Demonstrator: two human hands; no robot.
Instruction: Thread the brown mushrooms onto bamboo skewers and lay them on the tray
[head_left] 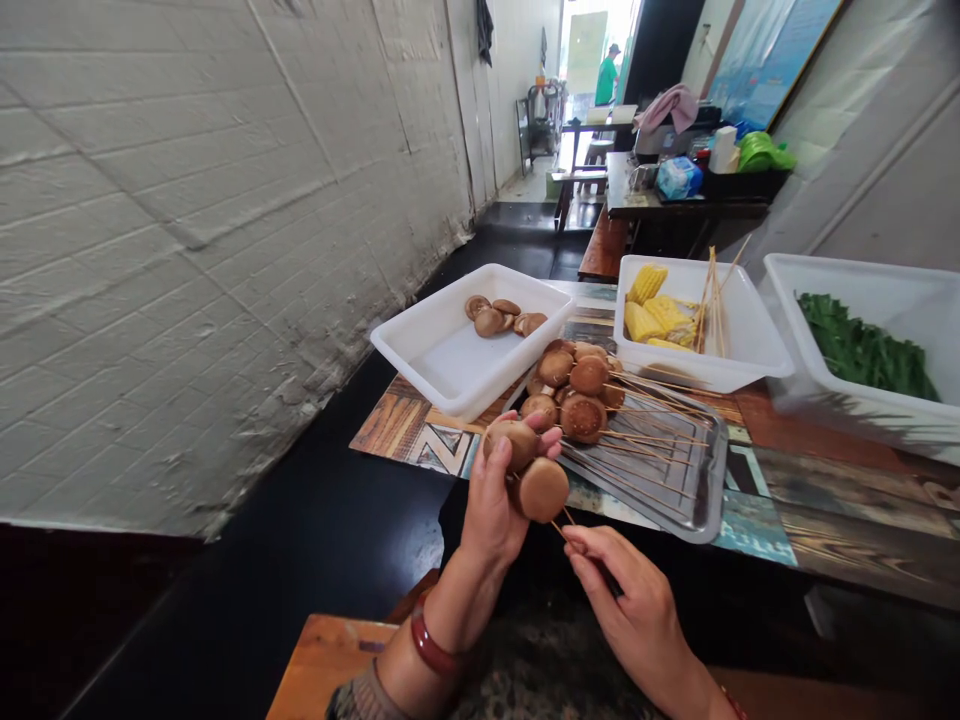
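My left hand [493,505] is closed around brown mushrooms, its fingertips curling over the upper mushroom [511,446]. A second, rounder mushroom [544,490] sits just below it, against my palm. Thin wooden skewers [559,528] run from the lower mushroom down to my right hand [634,600], which pinches them between thumb and fingers. Right behind my hands, a metal tray [711,490] carries a heap of skewered mushrooms [583,417], their sticks pointing right. Whether the skewer tips pass into the upper mushroom is hidden.
Loose mushrooms lie in a white tub [442,370] at the back left. Another white tub [750,365] holds corn pieces [652,308] and upright skewers; a third [862,410] holds green leaves [870,345]. A wall [225,250] rises on the left. A person [606,78] is far off.
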